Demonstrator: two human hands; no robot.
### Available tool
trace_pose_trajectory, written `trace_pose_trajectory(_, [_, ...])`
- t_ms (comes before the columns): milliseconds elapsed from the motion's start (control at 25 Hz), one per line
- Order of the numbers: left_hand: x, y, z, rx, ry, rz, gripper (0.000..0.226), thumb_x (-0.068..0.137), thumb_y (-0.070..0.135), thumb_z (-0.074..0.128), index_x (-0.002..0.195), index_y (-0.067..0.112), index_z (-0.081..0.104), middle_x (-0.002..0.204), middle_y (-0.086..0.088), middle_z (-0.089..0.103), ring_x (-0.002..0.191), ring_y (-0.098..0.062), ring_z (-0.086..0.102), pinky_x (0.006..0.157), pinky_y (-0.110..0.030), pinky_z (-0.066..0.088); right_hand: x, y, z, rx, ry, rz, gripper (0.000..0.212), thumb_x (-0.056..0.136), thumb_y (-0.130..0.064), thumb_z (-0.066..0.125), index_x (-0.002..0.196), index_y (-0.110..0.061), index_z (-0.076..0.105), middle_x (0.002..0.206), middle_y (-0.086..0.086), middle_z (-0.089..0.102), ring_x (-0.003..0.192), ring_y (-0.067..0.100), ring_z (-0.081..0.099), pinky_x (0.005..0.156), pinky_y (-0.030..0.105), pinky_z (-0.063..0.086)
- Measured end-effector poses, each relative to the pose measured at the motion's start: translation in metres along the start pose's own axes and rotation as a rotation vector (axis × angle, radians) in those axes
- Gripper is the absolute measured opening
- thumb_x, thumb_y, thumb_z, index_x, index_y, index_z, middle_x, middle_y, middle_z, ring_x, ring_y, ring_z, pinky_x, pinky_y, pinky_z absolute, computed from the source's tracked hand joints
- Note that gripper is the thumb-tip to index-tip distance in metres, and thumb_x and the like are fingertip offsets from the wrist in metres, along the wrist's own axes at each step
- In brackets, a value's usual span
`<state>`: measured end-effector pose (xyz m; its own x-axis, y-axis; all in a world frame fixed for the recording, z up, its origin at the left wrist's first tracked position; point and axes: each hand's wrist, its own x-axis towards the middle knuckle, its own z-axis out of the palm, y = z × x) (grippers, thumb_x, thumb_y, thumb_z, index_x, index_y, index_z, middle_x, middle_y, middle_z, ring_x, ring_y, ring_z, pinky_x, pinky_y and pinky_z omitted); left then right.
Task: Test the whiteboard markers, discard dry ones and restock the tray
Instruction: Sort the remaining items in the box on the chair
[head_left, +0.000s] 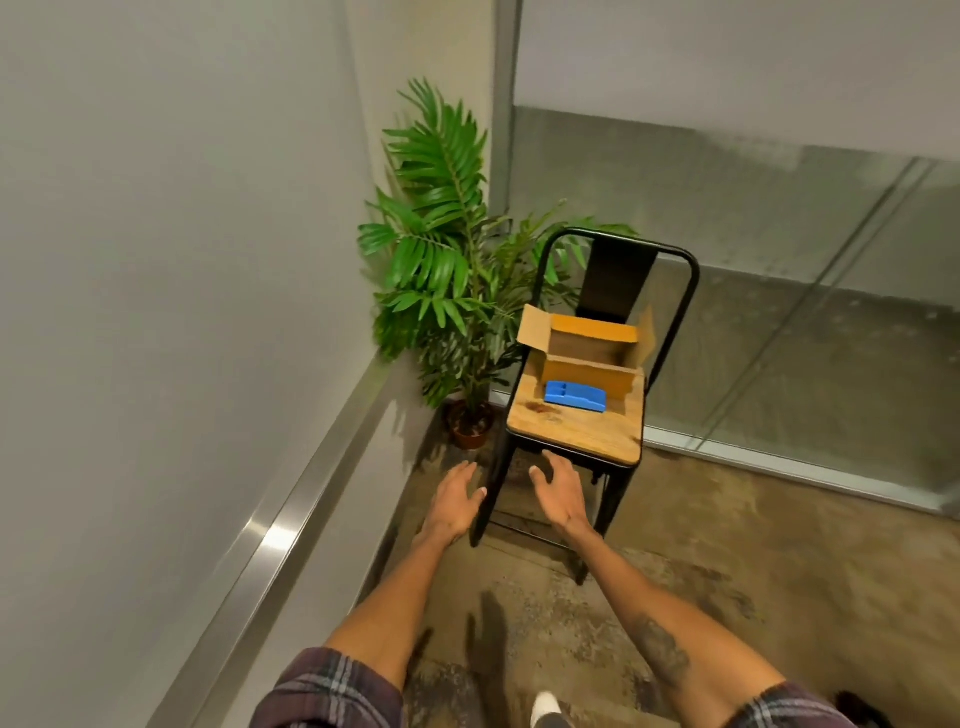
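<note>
Head view shows the job near its start, as far as can be judged: no markers can be seen anywhere in the frame, so nothing visible says that any have been tested, thrown out or put back. A blue tray (575, 414) sits right of centre on the wooden seat of a black metal chair (571, 441). It looks bare, though its slots are too small to read with certainty. Just behind it, touching or nearly so, stands a cardboard box (587, 353) with its flaps folded open; the inside is in shadow, and whether it holds spare stock cannot be told. Both arms stretch forward from the bottom of the frame toward the seat's front edge. The left hand (457, 501) hangs below and left of the seat, its grip released, fingers spread and holding nothing. The right hand (561, 499) is just under the front rim, its grip likewise released and bare. Neither touches the chair. A potted plant (447, 260) fills the corner left of the chair, and a metal ledge (291, 519) runs along the wall at lower left. Testing, discarding and restocking all appear to remain.
</note>
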<state>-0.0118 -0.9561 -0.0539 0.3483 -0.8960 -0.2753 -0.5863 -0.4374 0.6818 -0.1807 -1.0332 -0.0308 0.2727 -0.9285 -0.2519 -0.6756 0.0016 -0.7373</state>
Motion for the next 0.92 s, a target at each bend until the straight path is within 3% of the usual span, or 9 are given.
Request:
trace_pose_trajectory(320, [0.098,0.053,0.022,-0.083,-0.044,0.011,0.055,0.098,0.019,0.058,0.15,0.012,0.04,0.155,-0.005,0.04,0.143,-0.021,0.036,0.12,-0.033,0.026,0.088,0.022,-0.047,0.149,0.123,0.193,0.048,0.1,-0.027,0.052,0.145,-0.014,0.043,0.149,0.008,0.041,0.131,0.025,0.046,0.111,0.041,0.038])
trace_pose_trajectory(520, [0.159,0.08,0.036,-0.08,-0.069,-0.064,0.056,0.097,0.022,0.06,0.149,0.015,0.041,0.151,-0.005,0.046,0.139,-0.022,0.042,0.118,-0.036,0.032,0.154,0.034,-0.074,0.085,0.031,0.247,0.048,0.1,-0.026,0.052,0.144,-0.01,0.045,0.149,0.011,0.042,0.134,0.028,0.044,0.112,0.039,0.036])
trace_pose_trajectory(760, [0.224,0.112,0.052,-0.115,-0.122,-0.167,0.043,0.098,0.012,0.057,0.141,0.009,0.05,0.152,-0.008,0.044,0.138,-0.025,0.044,0.115,-0.04,0.037,0.23,0.057,-0.098,0.097,-0.098,0.335,0.042,0.096,-0.031,0.055,0.132,-0.009,0.057,0.134,0.012,0.06,0.121,0.028,0.056,0.101,0.039,0.044])
trace_pose_trajectory(920, [0.259,0.119,0.071,-0.103,-0.15,-0.223,0.055,0.099,0.019,0.055,0.15,0.009,0.039,0.147,-0.011,0.05,0.135,-0.028,0.047,0.111,-0.032,0.036,0.255,0.065,-0.109,0.121,-0.115,0.364,0.037,0.098,-0.023,0.055,0.129,-0.004,0.056,0.127,0.013,0.06,0.117,0.033,0.055,0.1,0.043,0.043])
